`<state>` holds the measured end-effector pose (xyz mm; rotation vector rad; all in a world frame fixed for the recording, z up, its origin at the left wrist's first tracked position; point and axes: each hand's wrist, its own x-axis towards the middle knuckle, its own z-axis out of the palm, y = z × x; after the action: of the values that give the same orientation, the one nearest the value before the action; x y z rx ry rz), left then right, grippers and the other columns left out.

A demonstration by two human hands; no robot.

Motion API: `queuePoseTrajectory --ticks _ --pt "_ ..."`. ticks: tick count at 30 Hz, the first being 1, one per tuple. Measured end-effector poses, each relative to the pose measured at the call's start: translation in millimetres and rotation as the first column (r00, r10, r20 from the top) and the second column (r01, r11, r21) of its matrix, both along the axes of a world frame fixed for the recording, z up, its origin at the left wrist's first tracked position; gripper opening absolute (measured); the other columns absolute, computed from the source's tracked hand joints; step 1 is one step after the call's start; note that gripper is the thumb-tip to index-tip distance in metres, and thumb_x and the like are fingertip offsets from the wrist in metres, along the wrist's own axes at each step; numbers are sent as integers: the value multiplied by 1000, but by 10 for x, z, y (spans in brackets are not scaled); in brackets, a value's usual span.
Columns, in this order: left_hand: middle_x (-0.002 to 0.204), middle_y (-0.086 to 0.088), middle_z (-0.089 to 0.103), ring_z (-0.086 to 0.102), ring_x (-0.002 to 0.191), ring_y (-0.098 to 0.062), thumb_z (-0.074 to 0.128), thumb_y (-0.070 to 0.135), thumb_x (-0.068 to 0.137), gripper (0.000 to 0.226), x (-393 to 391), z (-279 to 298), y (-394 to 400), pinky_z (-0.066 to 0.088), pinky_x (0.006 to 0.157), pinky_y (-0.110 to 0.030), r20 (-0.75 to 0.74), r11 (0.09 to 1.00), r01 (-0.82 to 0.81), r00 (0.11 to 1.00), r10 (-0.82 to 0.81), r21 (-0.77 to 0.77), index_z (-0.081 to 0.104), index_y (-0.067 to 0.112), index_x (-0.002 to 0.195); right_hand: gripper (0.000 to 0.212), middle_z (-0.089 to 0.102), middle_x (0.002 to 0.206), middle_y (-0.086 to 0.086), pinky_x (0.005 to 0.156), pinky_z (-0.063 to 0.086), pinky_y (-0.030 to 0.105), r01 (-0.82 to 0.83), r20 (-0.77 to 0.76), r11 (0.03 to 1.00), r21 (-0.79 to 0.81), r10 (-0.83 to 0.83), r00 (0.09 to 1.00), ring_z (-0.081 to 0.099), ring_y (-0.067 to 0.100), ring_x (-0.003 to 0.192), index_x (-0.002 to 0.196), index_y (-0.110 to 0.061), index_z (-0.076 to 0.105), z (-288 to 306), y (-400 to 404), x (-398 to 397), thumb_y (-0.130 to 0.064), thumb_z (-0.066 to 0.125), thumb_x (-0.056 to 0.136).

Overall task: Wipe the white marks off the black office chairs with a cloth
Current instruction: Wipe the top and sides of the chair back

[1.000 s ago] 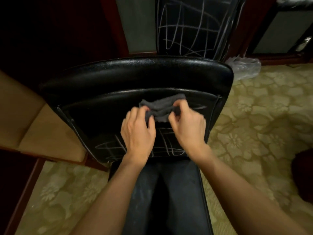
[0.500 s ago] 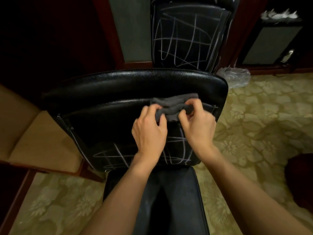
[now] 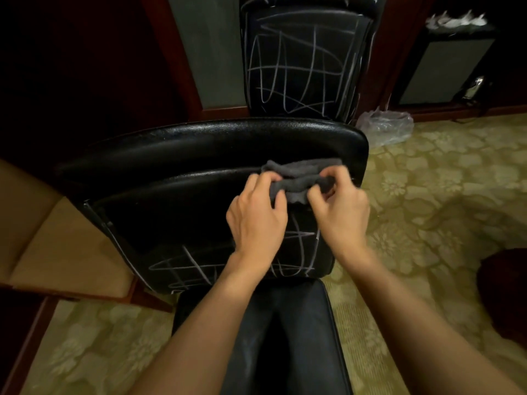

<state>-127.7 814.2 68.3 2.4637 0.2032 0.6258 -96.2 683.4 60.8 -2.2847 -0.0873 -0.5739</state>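
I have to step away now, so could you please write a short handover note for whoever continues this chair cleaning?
Left hand and right hand both pinch the grey cloth against the near chair's backrest.
Done: its upper part looks free of marks.
Left: white marks across its lower part, then the far chair, fully scribbled.

Bare carpet (image 3: 427,212) rt of near chair (image 3: 171,172); 2nd chair (image 3: 302,61) blocks behind.
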Motion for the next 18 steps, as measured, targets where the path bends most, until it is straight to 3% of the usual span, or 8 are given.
queuePoseTrajectory --ticks 5,7,10,12,14,18 --pt "105 0 63 66 86 -28 64 25 91 24 -349 -489 52 51 73 -41 -219 995 39 976 -18 92 63 21 115 21 67 69 1 60 52 42 -30 -173 999 -45 22 985 67 35 69 104 -18 60 -529 -28 -417 -25 67 86" --pt "102 0 63 66 80 -27 65 25 91 22 -346 -428 61 52 70 -41 -176 995 53 984 -37 86 64 21 112 20 66 67 -1 61 52 43 -39 -165 999 -33 33 986 67 32 68 104 -20 60 -432 -37 -401 -25 67 86" --pt "102 1 63 65 76 -25 64 24 92 20 -174 -89 9 51 67 -40 13 997 57 998 -58 43 64 22 111 17 59 61 -6 58 50 39 19 7 998 66 -20 1000 64 27 61 100 -20 61 -90 -72 -182 -23 67 84" --pt "103 3 62 64 79 -20 62 23 93 19 -34 141 -77 50 68 -36 89 997 66 994 -68 30 64 22 112 15 52 58 -11 57 45 33 64 44 990 122 -70 997 58 19 57 98 -20 61 94 -110 -20 -22 66 84" --pt "104 5 61 63 84 -17 62 23 93 19 48 196 -169 49 70 -35 70 996 73 995 -76 43 63 23 112 16 54 59 -10 58 45 34 98 9 986 133 -100 995 57 18 57 100 -20 61 92 -130 41 -23 65 85" --pt "108 0 61 66 86 -29 63 24 90 23 -105 -205 -200 51 70 -41 -113 990 75 992 -62 116 62 22 114 21 67 69 7 61 50 42 88 -119 992 88 -77 990 66 36 69 103 -16 58 -404 -140 -228 -25 66 85"
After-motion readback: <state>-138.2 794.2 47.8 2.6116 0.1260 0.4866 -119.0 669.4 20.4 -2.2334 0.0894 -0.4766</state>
